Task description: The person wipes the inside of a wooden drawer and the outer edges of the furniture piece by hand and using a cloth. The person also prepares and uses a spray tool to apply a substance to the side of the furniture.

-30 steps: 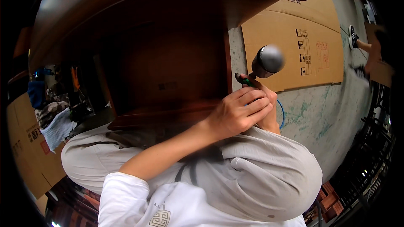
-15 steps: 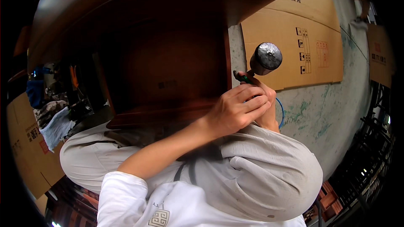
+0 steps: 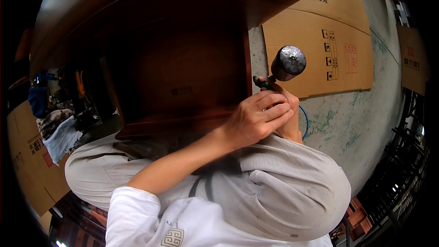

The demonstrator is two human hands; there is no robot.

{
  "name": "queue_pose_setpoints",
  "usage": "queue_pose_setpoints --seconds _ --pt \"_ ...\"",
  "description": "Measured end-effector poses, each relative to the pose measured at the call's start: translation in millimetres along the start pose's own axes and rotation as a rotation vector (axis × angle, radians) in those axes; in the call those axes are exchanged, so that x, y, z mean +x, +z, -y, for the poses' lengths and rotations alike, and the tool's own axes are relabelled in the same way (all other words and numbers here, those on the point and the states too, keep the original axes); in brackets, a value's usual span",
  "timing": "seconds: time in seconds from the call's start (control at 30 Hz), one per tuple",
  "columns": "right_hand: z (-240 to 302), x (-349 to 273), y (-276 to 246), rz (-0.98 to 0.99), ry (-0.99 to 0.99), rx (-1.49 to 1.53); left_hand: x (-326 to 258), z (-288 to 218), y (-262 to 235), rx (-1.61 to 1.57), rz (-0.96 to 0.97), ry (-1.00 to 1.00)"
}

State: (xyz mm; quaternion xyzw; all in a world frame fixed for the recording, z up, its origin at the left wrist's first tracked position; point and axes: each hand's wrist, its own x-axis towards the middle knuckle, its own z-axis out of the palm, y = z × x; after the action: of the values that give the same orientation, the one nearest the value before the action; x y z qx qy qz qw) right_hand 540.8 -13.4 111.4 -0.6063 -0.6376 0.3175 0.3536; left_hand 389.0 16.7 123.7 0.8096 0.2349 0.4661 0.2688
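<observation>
The right hand [image 3: 291, 104] grips a green-bodied, silvery-cupped spray gun [image 3: 265, 83] beside dark-brown wooden furniture [image 3: 183, 71], while the left hand [image 3: 256, 116] curls over, its hold hidden, seemingly for adjustment, and the next move probably needs steadiness.

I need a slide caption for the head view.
Left hand over right hand holding a spray gun beside dark wooden furniture.
</observation>
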Motion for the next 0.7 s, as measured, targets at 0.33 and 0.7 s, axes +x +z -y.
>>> queue_pose_setpoints --seconds 0.33,0.7 --pt "1.6 -2.8 -0.8 -0.005 0.002 -0.03 -1.8 -1.4 -0.1 -0.023 0.012 -0.01" --pt "6.1 0.6 0.1 -0.024 0.037 -0.019 0.9 -0.7 1.7 -0.011 -0.007 -0.007"
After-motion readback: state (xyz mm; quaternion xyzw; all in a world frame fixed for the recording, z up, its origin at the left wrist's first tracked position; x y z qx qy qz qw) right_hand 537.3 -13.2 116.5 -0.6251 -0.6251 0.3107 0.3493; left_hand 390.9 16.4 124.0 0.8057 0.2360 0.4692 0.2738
